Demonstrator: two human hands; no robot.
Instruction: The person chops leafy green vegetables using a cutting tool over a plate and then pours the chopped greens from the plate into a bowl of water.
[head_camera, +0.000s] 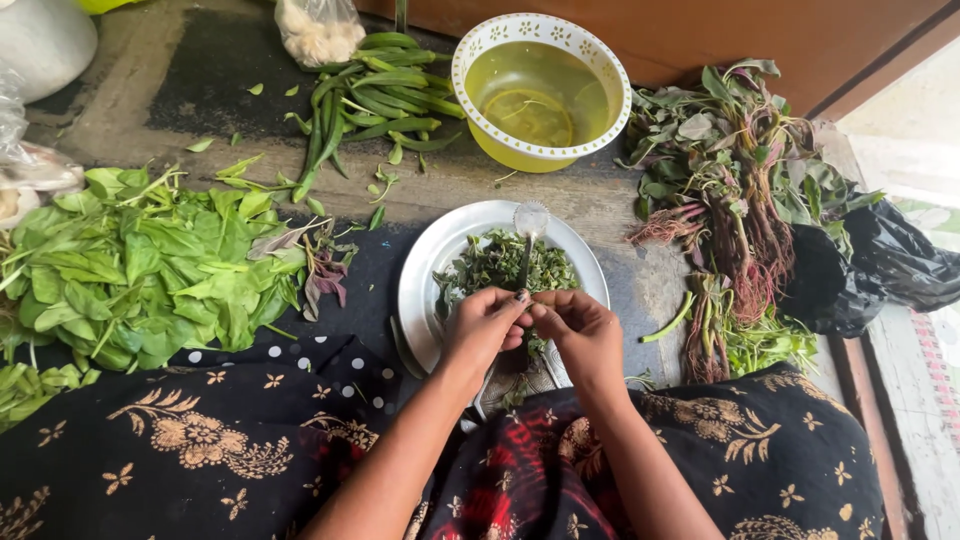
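We pinch a small green stem together in our left hand (483, 325) and right hand (580, 325), just over the white plate (420, 290). It already holds some chopped greens (500, 262). Big leaf pile (150, 270) and rooted bunch (735, 190) look untouched, we think.

The hands (535, 325) hide whatever they pinch; the white tub (40, 35) and plastic bag (318, 28) are cut off by the top edge.

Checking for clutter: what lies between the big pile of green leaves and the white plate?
In the head view, a few wilted purplish leaves lie on dark cloth between the green leaf pile and the white plate.
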